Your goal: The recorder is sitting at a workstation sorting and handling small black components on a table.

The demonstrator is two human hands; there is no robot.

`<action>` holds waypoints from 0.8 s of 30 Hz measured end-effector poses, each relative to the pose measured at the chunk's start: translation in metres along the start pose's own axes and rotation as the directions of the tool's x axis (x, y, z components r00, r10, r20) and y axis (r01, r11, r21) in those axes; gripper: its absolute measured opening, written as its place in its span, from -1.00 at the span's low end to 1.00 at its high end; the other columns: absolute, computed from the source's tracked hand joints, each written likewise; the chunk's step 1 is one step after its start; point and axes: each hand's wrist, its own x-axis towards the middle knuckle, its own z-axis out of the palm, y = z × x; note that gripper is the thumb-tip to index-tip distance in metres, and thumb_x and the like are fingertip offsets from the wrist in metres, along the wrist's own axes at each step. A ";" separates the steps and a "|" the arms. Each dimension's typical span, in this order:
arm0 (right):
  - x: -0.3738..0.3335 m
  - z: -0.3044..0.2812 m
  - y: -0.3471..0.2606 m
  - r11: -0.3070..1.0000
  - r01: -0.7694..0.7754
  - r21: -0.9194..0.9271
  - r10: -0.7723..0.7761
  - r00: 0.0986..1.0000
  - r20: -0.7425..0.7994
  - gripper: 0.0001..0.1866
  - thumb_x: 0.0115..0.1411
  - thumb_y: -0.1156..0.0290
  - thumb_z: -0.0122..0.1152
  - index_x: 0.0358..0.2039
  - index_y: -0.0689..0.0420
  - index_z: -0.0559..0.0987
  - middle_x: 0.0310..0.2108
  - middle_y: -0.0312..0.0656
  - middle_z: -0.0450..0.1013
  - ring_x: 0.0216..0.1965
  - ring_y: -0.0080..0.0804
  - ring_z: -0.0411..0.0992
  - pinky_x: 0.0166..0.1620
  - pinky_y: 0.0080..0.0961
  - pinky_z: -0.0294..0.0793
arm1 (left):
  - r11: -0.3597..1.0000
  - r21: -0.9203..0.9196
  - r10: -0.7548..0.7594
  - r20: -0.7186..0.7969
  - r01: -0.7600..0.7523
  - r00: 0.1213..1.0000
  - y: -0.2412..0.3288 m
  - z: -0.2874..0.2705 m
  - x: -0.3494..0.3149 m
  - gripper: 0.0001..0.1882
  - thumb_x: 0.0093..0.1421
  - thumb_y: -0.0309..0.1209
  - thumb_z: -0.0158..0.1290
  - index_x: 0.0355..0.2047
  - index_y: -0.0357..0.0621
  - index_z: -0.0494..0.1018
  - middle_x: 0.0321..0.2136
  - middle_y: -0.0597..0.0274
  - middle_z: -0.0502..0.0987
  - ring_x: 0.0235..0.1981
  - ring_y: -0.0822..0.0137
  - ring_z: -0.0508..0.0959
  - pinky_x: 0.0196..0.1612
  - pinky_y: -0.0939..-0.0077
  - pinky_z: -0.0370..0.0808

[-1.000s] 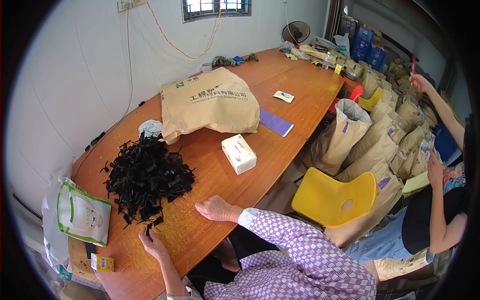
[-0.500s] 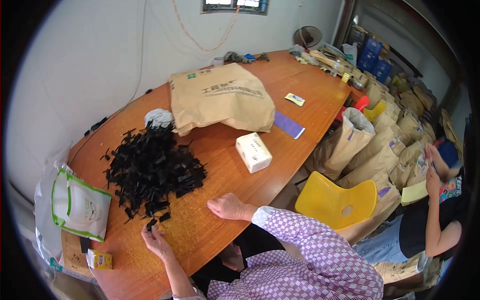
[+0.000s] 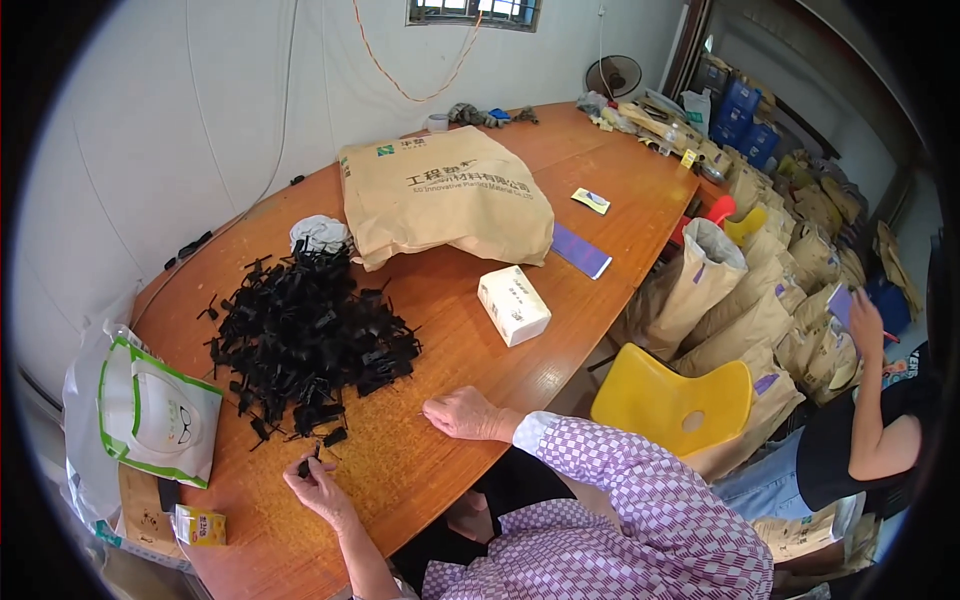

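Note:
A heap of small black plastic parts [image 3: 305,335] lies on the brown wooden table [image 3: 400,470], with a few loose pieces at its near edge. Just short of these, my left hand [image 3: 322,492] pinches one black plastic part [image 3: 309,464] between thumb and fingers. My right hand [image 3: 464,414] rests low over the table to the right of the heap, its fingers closed. Something thin may poke out at its fingertips, too small to name. Checked purple-and-white sleeves cover my arms.
Behind the heap lie a crumpled white cloth [image 3: 320,235] and a large brown paper sack [image 3: 450,200]. A tissue pack [image 3: 514,306] sits right of it. At left stand a white-and-green bag [image 3: 160,415] and small yellow box [image 3: 201,526]. Beyond the table are a yellow chair [image 3: 670,400] and another person [image 3: 850,440].
My left hand has turned slightly, with the black part still in its fingers. My right hand has barely moved. The other person's arm has shifted, and a purple-covered item now shows by that hand.

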 end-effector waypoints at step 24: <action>-0.001 0.002 0.000 0.999 -0.038 0.019 0.037 0.998 0.045 -0.84 0.10 0.42 0.12 -0.53 0.11 0.33 -0.71 -0.21 0.35 -0.68 -0.30 0.40 -0.62 -0.44 0.37 | 0.946 -0.108 -0.304 0.032 0.306 0.952 0.030 0.007 -0.009 -0.64 0.33 -0.28 -0.18 0.07 -0.13 0.18 -0.44 0.25 0.49 -0.69 0.64 0.31 -0.66 0.80 0.16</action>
